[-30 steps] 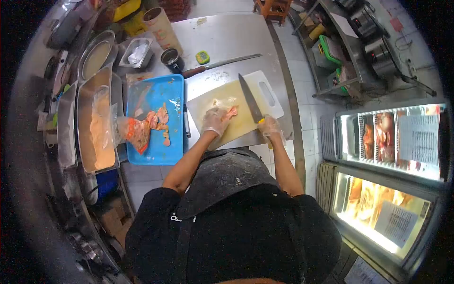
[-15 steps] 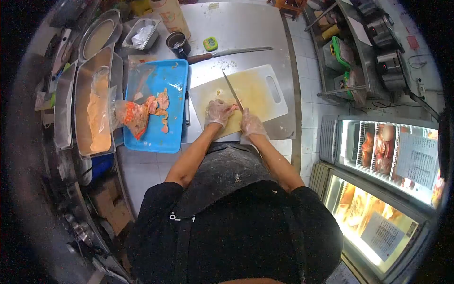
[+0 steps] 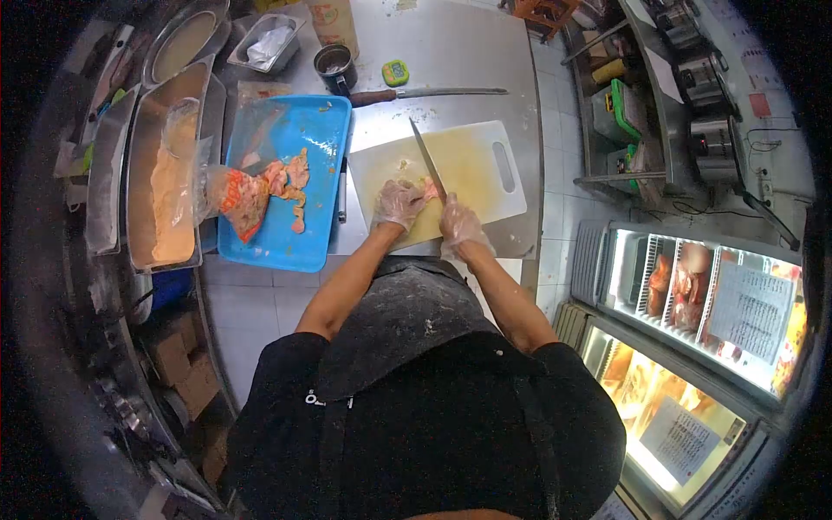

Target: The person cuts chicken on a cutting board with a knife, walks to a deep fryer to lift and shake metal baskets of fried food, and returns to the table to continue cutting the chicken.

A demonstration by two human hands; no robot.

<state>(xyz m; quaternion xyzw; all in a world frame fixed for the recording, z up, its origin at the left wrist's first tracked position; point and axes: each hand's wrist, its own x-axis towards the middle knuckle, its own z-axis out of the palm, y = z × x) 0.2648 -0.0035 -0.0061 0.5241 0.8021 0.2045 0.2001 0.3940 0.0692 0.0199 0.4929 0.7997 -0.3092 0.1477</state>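
Observation:
My left hand (image 3: 399, 204), in a clear plastic glove, holds down a small pink piece of raw meat (image 3: 430, 187) on the white cutting board (image 3: 477, 147). Its fingers are bent and partly hide the meat. My right hand (image 3: 464, 230), gloved too, is closed round the handle of a kitchen knife (image 3: 425, 156). The blade points away from me across the board, just right of the meat. Left of the board, a blue tray (image 3: 312, 230) bears scraps of raw meat (image 3: 297, 172) and a plastic bag of meat (image 3: 243, 204).
A long knife (image 3: 451, 92) with a wooden handle lies beyond the board, near a green timer (image 3: 395, 73) and a dark mug (image 3: 334, 68). Metal pans, one with orange powder (image 3: 173, 204), stand at left. A lit glass-door fridge (image 3: 693, 303) is at right.
The view has shifted slightly. More of the pink meat shows between my left fingers and the knife. Both hands keep their grips.

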